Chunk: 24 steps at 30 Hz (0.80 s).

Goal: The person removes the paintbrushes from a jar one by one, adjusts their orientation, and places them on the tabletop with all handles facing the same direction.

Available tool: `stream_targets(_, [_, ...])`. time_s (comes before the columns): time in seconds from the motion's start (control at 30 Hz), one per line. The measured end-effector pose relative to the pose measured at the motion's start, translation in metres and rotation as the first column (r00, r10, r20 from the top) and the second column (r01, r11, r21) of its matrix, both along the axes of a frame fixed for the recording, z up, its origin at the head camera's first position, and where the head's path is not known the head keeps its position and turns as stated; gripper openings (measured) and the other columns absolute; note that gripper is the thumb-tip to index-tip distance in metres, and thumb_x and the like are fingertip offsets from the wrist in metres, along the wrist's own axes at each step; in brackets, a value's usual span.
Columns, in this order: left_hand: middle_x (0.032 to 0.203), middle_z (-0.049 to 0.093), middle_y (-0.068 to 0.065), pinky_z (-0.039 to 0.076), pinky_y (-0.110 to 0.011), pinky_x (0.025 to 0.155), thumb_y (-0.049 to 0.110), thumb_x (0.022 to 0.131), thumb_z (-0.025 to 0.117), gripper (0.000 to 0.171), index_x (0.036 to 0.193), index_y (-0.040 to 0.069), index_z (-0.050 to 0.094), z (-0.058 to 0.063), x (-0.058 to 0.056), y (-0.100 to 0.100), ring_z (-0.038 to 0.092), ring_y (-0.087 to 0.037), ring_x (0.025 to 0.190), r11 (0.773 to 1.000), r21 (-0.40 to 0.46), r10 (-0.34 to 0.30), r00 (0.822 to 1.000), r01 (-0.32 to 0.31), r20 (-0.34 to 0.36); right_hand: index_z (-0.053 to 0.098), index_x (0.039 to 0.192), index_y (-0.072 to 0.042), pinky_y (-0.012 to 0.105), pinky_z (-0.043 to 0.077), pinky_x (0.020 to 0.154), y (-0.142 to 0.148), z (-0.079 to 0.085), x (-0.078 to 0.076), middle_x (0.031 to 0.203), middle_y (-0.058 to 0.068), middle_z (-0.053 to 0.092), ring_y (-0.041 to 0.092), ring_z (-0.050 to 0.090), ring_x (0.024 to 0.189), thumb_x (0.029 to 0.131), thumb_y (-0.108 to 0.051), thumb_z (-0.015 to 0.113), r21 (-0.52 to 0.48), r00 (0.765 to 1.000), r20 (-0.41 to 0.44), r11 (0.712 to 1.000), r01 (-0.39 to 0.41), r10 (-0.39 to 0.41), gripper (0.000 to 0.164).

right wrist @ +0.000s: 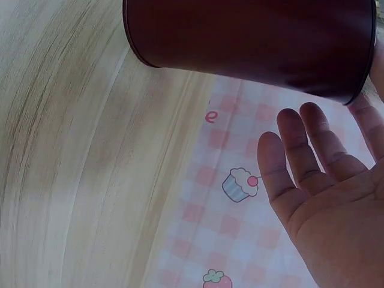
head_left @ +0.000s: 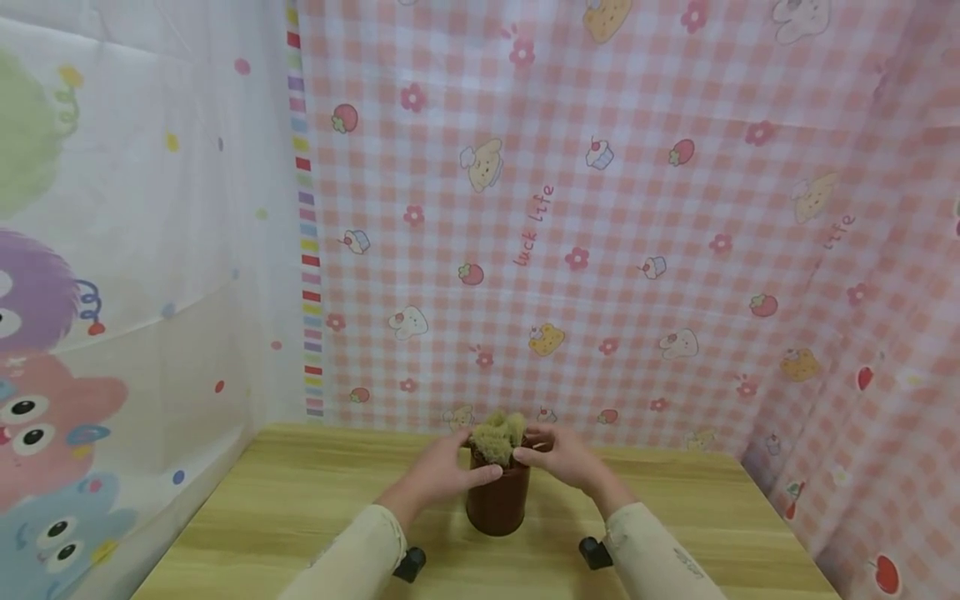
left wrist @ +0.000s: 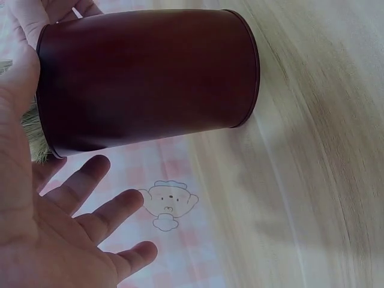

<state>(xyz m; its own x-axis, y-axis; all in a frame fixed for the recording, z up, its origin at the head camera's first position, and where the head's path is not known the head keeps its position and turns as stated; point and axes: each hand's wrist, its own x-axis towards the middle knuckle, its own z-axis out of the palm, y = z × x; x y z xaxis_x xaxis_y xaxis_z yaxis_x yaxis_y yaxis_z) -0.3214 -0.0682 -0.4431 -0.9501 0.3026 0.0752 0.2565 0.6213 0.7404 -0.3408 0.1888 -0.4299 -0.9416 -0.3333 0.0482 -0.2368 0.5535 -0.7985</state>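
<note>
Dark-brown pot point(head_left: 497, 500) stands upright at the lower centre of the head view, on the wooden table point(head_left: 300, 492) that fills the bottom of the frame — the table being the largest thing near it, with a pink checked cloth point(head_left: 600, 208) printed with cupcakes and strawberries hanging behind across the upper and right parts of the frame, and a pale cloth with cartoon monsters point(head_left: 90, 292) down the left side. The pot is a plain cylinder, slightly narrower at its base; in the left wrist view its glossy side fills the upper left, and in the right wrist view it runs along the top edge.

Both forearms, in cream sleeves, come up from the bottom edge. The left hand point(head_left: 442, 471) lies against the pot's left rim, thumb reaching across towards the tuft; its fingers point(left wrist: 90, 204) are straight and spread, holding nothing. The right hand point(head_left: 562, 458) sits at the right rim, its fingers point(right wrist: 300, 156) likewise straight and loosely apart — touching rather than clasping, as far as the head view shows.

Smallest is the tuft of yellow-green moss point(head_left: 497, 437), which pokes out of the pot's mouth between the two hands, just above the rim.
</note>
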Motion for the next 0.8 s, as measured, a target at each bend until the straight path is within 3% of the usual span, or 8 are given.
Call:
stream_targets(0.2, [0.161, 0.054, -0.02, 0.045, -0.067, 0.116, 0.063, 0.092, 0.078, 0.095, 0.164, 0.01, 0.044, 0.0, 0.0, -0.001, 0.051, -0.045, 0.148, 1.0, 0.01, -0.007, 1.0, 0.007, 0.003, 0.06, 0.15, -0.002, 0.055, 0.06, 0.102, -0.008, 0.0, -0.001, 0.141, 0.017, 0.069, 0.042, 0.066, 0.131, 0.099, -0.04, 0.078, 0.041, 0.999, -0.023, 0.999, 0.027, -0.026, 0.065])
stream_targets(0.37, [0.161, 0.053, -0.02, 0.045, -0.067, 0.116, 0.066, 0.091, 0.077, 0.097, 0.164, 0.01, 0.044, 0.0, 0.0, 0.0, 0.051, -0.046, 0.148, 1.0, -0.007, 0.001, 1.0, -0.001, -0.002, 0.067, 0.141, -0.005, 0.054, 0.061, 0.099, -0.012, 0.001, -0.002, 0.136, 0.015, 0.071, 0.041, 0.068, 0.128, 0.099, -0.037, 0.08, 0.049, 0.999, -0.034, 0.998, 0.032, -0.031, 0.055])
stream_targets(0.8, [0.162, 0.053, -0.02, 0.047, -0.067, 0.115, 0.065, 0.091, 0.077, 0.099, 0.165, 0.01, 0.042, 0.002, 0.0, -0.001, 0.052, -0.046, 0.147, 1.0, -0.01, -0.006, 1.0, 0.006, 0.008, 0.072, 0.13, -0.009, 0.052, 0.061, 0.096, -0.014, 0.0, -0.003, 0.13, 0.012, 0.073, 0.035, 0.07, 0.124, 0.099, -0.032, 0.078, 0.006, 0.999, -0.024, 1.0, 0.029, -0.028, 0.039])
